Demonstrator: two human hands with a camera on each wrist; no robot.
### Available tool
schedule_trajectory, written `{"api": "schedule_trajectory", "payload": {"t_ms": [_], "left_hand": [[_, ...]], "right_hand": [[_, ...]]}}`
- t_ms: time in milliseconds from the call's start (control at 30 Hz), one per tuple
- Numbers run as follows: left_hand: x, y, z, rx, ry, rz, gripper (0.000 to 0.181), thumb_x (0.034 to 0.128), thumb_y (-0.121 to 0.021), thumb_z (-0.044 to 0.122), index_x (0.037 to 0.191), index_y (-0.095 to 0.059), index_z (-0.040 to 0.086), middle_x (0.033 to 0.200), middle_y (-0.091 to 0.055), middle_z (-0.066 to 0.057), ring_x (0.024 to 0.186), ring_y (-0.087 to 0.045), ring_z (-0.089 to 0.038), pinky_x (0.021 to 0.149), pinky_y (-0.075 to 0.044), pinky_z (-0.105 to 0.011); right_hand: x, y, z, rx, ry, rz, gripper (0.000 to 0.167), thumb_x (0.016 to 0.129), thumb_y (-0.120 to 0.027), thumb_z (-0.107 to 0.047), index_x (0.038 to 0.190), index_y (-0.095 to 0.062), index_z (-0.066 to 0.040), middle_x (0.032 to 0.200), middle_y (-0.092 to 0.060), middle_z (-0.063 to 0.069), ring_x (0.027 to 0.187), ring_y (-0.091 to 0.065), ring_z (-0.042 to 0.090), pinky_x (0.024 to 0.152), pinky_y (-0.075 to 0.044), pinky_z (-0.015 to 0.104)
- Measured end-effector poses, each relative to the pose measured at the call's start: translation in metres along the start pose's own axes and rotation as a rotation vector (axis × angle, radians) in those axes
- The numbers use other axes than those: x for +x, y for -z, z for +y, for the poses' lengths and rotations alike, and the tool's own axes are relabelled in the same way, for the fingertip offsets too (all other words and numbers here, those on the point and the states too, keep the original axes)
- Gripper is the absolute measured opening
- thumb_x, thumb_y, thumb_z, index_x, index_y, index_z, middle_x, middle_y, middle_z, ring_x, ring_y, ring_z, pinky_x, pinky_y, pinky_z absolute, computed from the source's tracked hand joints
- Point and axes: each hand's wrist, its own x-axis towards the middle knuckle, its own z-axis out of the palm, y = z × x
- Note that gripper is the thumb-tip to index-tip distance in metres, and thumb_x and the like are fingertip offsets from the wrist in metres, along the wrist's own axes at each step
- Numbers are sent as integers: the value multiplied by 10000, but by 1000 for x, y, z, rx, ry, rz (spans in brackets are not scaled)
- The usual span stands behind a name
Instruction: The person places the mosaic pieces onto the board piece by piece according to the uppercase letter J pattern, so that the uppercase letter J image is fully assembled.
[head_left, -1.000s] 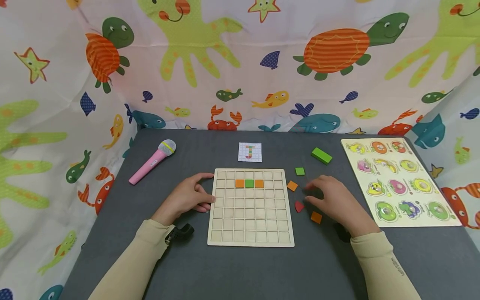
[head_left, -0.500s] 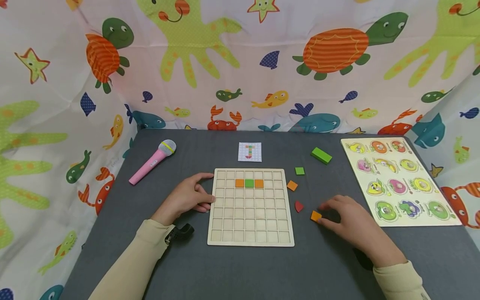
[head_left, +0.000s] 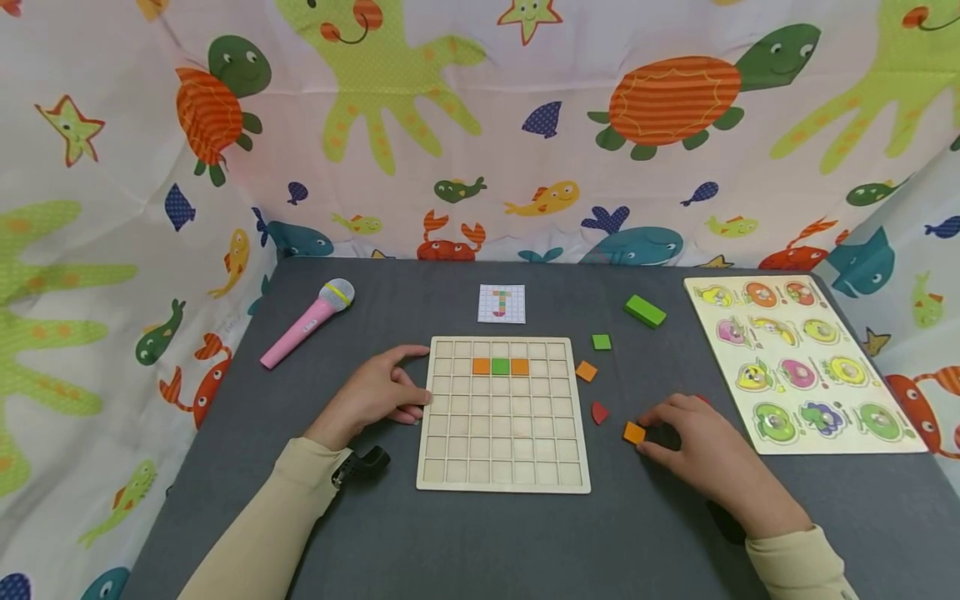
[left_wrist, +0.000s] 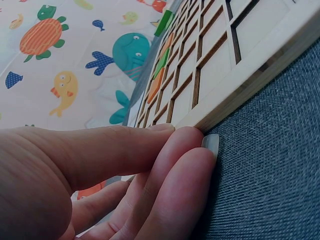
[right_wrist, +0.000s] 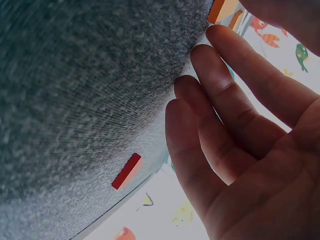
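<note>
A wooden grid board [head_left: 504, 487] lies at the middle of the table, with a row of orange, green and orange tiles in its upper cells. My left hand [head_left: 378, 387] rests against the board's left edge; in the left wrist view its fingertips [left_wrist: 187, 137] touch the frame's side. Right of the board, my right hand [head_left: 697, 446] pinches an orange square tile [head_left: 633, 432] between thumb and index finger, at table level. In the right wrist view that orange tile [right_wrist: 222, 10] shows partly at the top; the other fingers are spread.
Near the right hand lie a red quarter-round piece [head_left: 599, 412], another orange tile [head_left: 587, 371] and a green tile [head_left: 602, 342]. Farther back are a green block [head_left: 645, 311], a pattern card [head_left: 502, 303] and a pink microphone [head_left: 307, 325]. A fruit puzzle board [head_left: 806, 367] lies right. Another red piece [right_wrist: 126, 171] sits beyond the right hand.
My right hand has moved toward me and to the right, from above the red piece to the nearer orange tile, which it now pinches. The left hand has stayed at the board.
</note>
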Motion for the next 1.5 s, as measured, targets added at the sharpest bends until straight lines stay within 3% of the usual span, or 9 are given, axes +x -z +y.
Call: {"api": "schedule_trajectory", "payload": {"t_ms": [767,1000,1200,1400,1500], "left_hand": [[-3,2,-2,2,16,18,804,887,-896,116,1583,-509,227,920,-733,-160,684,-775,-227,671,-696,-383],[-3,2,-1,-13,9,17,807,881,-900,104,1579,-514,228,919,-729,-161,681,-777,-228,673,-697,-391],[-1,1,0,-19,3,6,812,874,-907,104,1576,-517,224,915,-728,-158,679,-777,-225,675,-698,-392],[-1,1,-1,-22,3,6,815,870,-909,99,1574,-520,226,905,-728,-161,674,-774,-228,672,-697,-392],[0,1,-1,-21,3,4,815,871,-910,104,1575,-519,228,905,-731,-158,673,-774,-226,674,-698,-392]], "right_hand": [[14,3,-12,-34,46,-6,215,879,-913,-269,1037,-812,-163,1046,-703,-1,1009,-640,219,914,-617,518],[44,2,-39,-21,120,17,182,900,-895,-240,1031,-798,-159,1042,-701,6,1016,-620,213,917,-622,482],[76,-11,-68,-12,177,7,177,893,-875,-213,1027,-788,-137,1039,-692,23,992,-590,196,860,-607,414],[104,-24,-101,-9,224,-29,184,915,-843,-233,1052,-807,-116,1096,-721,27,1087,-624,228,960,-624,424],[113,-28,-112,-16,261,-20,140,913,-835,-208,1020,-810,-123,1043,-715,15,1065,-640,228,914,-632,397]]}}
